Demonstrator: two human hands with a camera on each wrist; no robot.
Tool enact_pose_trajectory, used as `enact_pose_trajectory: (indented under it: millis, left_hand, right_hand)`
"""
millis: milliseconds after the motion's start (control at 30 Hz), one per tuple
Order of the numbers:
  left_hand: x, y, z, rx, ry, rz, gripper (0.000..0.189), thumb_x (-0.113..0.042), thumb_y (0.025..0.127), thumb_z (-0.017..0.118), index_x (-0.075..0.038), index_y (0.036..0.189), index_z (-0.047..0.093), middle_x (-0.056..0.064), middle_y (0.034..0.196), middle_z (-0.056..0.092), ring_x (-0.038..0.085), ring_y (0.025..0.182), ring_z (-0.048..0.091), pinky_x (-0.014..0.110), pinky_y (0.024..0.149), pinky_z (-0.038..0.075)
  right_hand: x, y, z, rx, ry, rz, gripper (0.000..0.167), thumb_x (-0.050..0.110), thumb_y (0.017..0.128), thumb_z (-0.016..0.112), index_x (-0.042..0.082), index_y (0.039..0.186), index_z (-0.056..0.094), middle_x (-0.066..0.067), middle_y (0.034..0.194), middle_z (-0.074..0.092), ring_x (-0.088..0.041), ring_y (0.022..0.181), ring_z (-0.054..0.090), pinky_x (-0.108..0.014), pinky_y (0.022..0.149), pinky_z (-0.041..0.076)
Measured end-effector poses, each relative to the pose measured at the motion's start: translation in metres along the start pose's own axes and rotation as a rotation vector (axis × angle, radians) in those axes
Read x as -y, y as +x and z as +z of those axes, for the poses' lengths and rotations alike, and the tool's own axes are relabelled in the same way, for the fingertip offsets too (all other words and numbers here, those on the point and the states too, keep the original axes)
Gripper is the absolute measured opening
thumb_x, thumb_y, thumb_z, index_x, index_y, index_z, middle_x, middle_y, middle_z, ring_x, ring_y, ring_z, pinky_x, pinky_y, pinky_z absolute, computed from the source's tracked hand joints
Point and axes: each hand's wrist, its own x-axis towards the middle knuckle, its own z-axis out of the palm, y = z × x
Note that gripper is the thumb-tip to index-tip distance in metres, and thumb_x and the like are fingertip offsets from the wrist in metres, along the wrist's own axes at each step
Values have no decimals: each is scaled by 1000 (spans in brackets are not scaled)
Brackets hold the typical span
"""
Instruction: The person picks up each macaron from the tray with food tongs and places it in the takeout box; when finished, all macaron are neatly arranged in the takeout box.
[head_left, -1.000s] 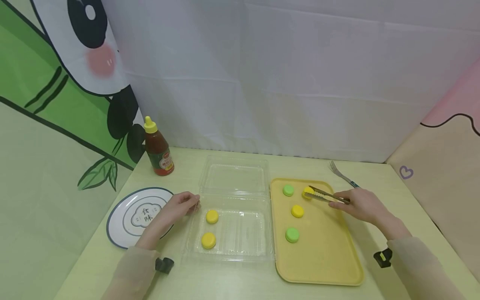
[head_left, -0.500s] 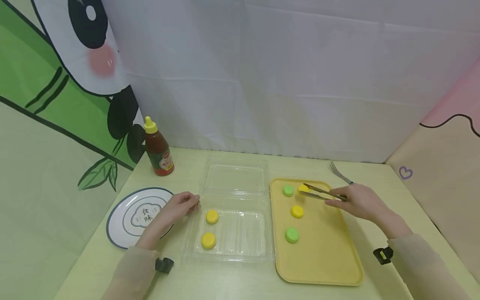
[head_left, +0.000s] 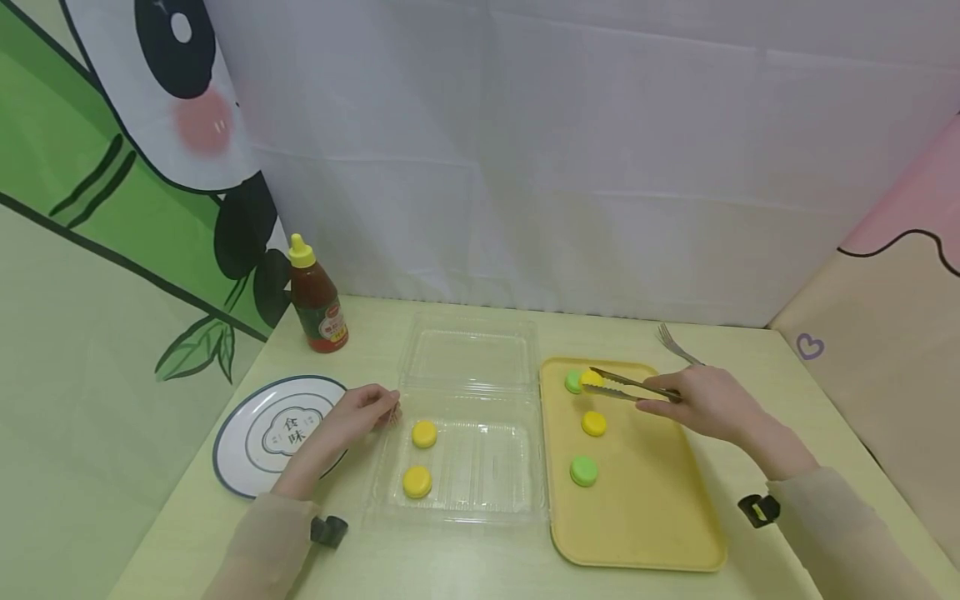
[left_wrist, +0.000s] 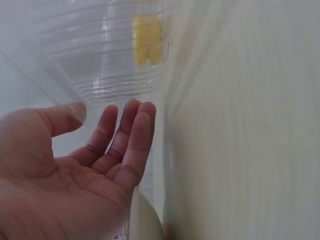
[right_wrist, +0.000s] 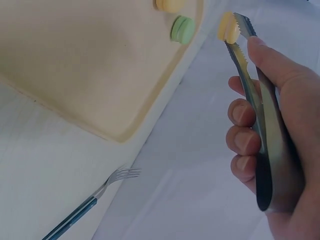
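Note:
My right hand (head_left: 708, 404) grips metal tongs (right_wrist: 282, 175), whose toothed tips pinch a yellow macaron (right_wrist: 228, 27). In the head view that macaron hangs over the back of the yellow tray (head_left: 645, 517), overlapping a green macaron (head_left: 572, 382). Another yellow macaron (head_left: 594, 423) and a second green macaron (head_left: 583, 471) lie on the tray. My left hand (head_left: 367, 410) holds the left rim of a clear plastic container (head_left: 465, 515), thumb at the rim and fingers (left_wrist: 135, 150) below against its side. Inside are two yellow macarons (head_left: 423, 433) at the left.
The container's lid (head_left: 471, 358) lies folded back behind it. A white plate (head_left: 247, 442) with a blue rim sits left, partly beneath the left forearm. A red sauce bottle (head_left: 318, 304) stands at the back left. Behind the tray lies a fork (right_wrist: 102, 187), partly hidden by the right hand in the head view.
My right hand has moved left with the tongs and the yellow macaron, from the tray's back right toward the green macaron. The left hand has stayed in place.

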Motion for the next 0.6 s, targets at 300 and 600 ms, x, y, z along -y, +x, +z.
enact_pose_trajectory:
  millis: [300,600]
  left_hand:
    - [-1,-1,0,4,3,5,33,-33,105,51,-4,107,63,7,99,62,23,94,54,36,84,46]
    - [-1,-1,0,3,1,-8,33,-34,105,51,-4,108,63,7,100,62,23,95,54,36,84,46]
  right_hand:
    - [14,7,-4,-9,-8,-59,38,43,93,68,11,113,75,19,64,58,3,51,43,-28,57,44]
    - [34,15,-6,-20,1,-117,35,43,93,69,14,112,76,20,60,51,3,51,39,-25,55,41]
